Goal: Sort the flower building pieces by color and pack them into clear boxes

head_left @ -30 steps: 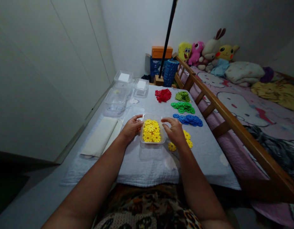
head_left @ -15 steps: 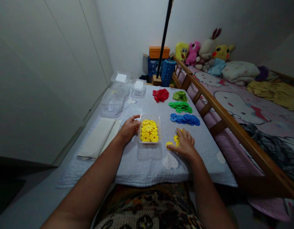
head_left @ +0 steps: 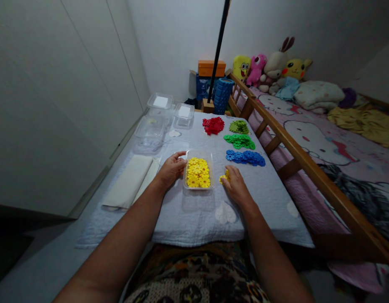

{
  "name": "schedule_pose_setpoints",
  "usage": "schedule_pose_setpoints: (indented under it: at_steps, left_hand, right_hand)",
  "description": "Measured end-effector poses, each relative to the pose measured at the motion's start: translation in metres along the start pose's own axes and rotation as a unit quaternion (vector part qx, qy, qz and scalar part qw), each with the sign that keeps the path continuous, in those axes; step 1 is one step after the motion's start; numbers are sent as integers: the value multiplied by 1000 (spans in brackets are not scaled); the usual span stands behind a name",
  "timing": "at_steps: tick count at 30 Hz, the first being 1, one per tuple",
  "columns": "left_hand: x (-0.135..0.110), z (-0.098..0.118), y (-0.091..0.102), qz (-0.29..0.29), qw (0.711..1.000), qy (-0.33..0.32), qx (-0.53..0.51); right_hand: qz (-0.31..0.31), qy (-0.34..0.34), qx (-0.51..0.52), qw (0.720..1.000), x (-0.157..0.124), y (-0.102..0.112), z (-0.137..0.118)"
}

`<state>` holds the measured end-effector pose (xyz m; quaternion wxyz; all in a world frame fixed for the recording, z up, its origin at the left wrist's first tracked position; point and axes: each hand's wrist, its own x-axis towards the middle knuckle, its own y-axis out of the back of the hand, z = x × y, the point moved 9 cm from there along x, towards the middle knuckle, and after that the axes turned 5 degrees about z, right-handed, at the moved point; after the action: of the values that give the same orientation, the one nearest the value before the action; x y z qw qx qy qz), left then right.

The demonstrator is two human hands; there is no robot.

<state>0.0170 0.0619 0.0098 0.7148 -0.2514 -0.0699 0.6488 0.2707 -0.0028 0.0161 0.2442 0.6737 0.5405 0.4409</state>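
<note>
A clear plastic container (head_left: 199, 189) stands on the cloth-covered table, filled with yellow flower-shaped plastic pieces (head_left: 198, 171). My left hand (head_left: 173, 169) grips its left rim between thumb and fingers. To the right of the container, my right hand (head_left: 234, 183) has its fingers closed round a few loose yellow flower pieces (head_left: 224, 178), partly hidden by the hand. Beyond it lie heaps of the same kind of piece: blue (head_left: 245, 158), green (head_left: 239, 142), olive green (head_left: 239, 127) and red (head_left: 213, 125).
Clear lidded containers (head_left: 160, 101) and a larger open-looking one (head_left: 149, 128) stand at the back left. A folded beige cloth (head_left: 128, 182) lies at the left. A wooden bed rail (head_left: 289, 151) runs along the right side. A dark pole (head_left: 218, 50) rises behind the table.
My right hand has moved left towards the container, drawing the loose yellow pieces together in its fingers. My left hand stays on the container.
</note>
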Motion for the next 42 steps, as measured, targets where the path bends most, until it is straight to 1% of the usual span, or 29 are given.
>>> schedule_pose_setpoints:
  at_steps: [3,6,9,11,19,25,27,30,33,35,38,42]
  left_hand:
    - [-1,1,-1,-2,1000,0,-2]
    - [-1,1,-1,-3,1000,0,-2]
    - [0,0,-1,-3,1000,3,2]
    - [0,0,-1,-1,1000,3,3]
    - [-1,0,-1,7,1000,7,-2]
    - [-2,2,-3,0,1000,2,-7]
    - [-2,3,-4,-3,1000,0,-6]
    - [-2,3,-4,-7,1000,-2,-3]
    - [-2,2,-3,-5,1000,3,3]
    - [-2,1,-2,-4,1000,6,8]
    - [0,0,0,-4,1000,3,7]
    - [0,0,0,-3,1000,1,5]
  right_hand:
    - [25,-7,2,1000,0,8,3]
    - [49,-31,-50,997,-4,19,9]
    - [55,-54,-99,992,-8,26,15]
    - [54,-64,-111,990,-8,27,18]
    - [85,-54,-101,990,-4,34,15]
    - [125,-51,-75,988,5,54,9]
    - [144,-43,-45,988,12,63,2]
    - [153,-11,39,987,25,71,-21]
    - [125,20,121,985,38,66,-50]
    - [101,26,146,984,46,58,-67]
    - [72,22,137,988,55,43,-84]
    - [49,25,76,996,61,25,-95]
